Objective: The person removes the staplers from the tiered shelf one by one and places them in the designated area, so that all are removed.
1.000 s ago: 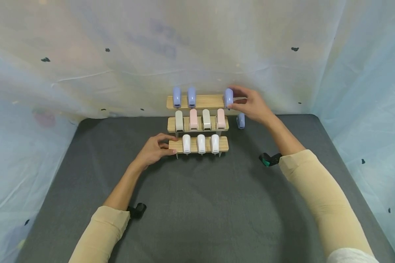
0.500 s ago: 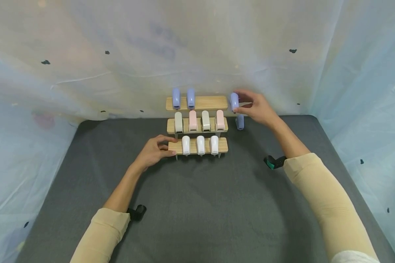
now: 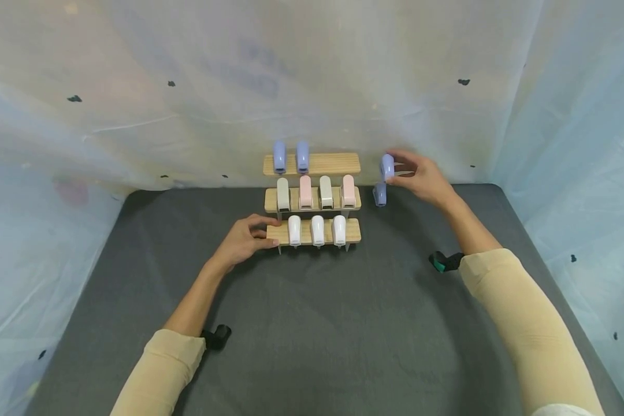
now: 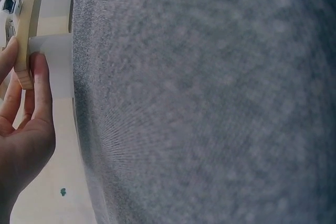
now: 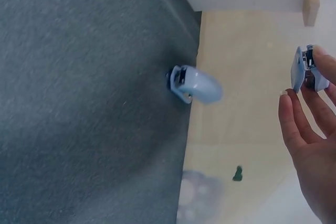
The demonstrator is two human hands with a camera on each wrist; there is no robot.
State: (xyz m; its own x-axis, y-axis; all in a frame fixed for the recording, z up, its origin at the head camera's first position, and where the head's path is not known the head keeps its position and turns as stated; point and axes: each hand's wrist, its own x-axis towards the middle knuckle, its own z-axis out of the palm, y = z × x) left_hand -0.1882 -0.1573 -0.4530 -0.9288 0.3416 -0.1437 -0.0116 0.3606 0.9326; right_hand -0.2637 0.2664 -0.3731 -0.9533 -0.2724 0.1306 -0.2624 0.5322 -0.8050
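My right hand (image 3: 418,175) pinches a small lavender-blue stapler (image 3: 387,166) between thumb and fingers, in the air right of the tiered wooden rack. A matching blue stapler (image 5: 197,84) stands on the table just below it, near the back edge. My left hand (image 3: 242,238) grips the left end of the bottom wooden shelf (image 3: 305,230), thumb on one face and fingers beneath, as the left wrist view shows. Three white staplers (image 3: 318,230) stand on that shelf. Grey and pink staplers (image 3: 305,192) alternate along the middle shelf (image 3: 270,200). Two blue staplers (image 3: 303,156) occupy the left half of the top shelf (image 3: 338,164).
A dark grey cloth-covered table (image 3: 322,323) spreads in front of the rack. Pale plastic sheeting (image 3: 312,69) hangs close behind the rack and along both sides. Black wrist-camera mounts (image 3: 217,337) jut from both forearms.
My right hand has carried the blue stapler off the right end of the top shelf, to the right and slightly down, over the other blue stapler. The left hand has stayed on the bottom shelf.
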